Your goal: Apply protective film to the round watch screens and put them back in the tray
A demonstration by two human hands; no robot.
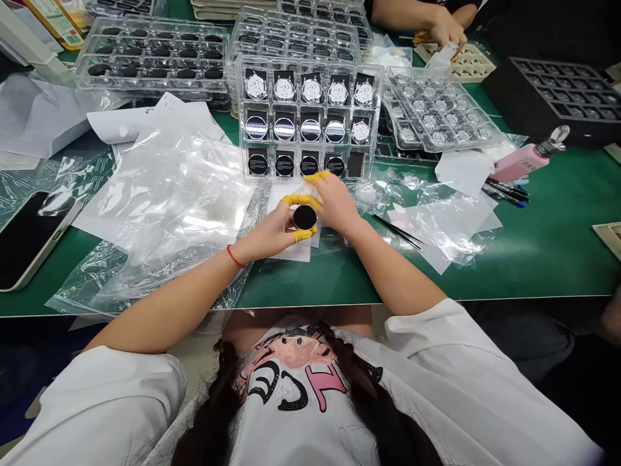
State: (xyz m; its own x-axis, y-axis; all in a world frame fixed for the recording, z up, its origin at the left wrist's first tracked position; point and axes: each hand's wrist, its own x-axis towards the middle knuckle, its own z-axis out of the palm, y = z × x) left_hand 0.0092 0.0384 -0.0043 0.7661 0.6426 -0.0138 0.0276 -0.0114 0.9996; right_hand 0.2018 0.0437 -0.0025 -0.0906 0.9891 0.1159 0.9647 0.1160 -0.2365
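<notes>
Two hands close together, the left hand pinching a round black disc in yellow finger cots, the right hand just beside it, its hold unclear, a clear tray of watch faces just ahead.

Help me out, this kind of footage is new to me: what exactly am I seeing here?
This is one picture from a camera worn on a person's head, looking forward and down, so the arms reach in from the bottom. There is no machine, just two bare hands. The left hand holds a round black disc between fingers capped in yellow. The right hand is right beside it, above white paper. On the green bench lie clear plastic trays of round watch-like pieces, plastic bags, tweezers and a pink bottle. At the top, another person's hand reaches in from the far side.
</notes>
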